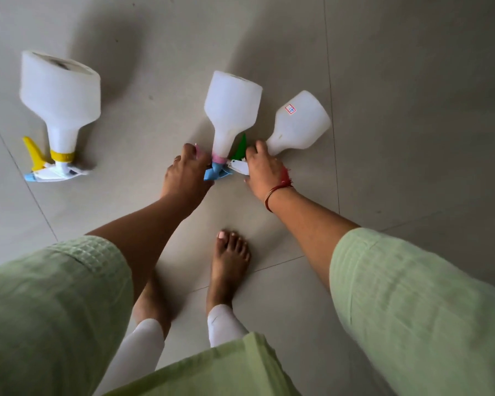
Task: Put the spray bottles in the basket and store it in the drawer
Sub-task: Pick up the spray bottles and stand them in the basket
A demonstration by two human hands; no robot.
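Three white spray bottles stand on the grey tiled floor. The yellow-collared bottle (pixel 60 110) stands alone at the left, with its yellow trigger and white nozzle on top. My left hand (pixel 187 172) grips the pink-and-blue spray head of the middle bottle (pixel 230 110). My right hand (pixel 265 170) grips the green-and-white spray head of the right bottle (pixel 299 124), which bears a small red-edged sticker. Neither a basket nor a drawer is in view.
My bare feet (pixel 229 261) stand on the floor tiles (pixel 412 81) just behind the bottles. Light green sleeves and the hem of a green garment fill the bottom of the view.
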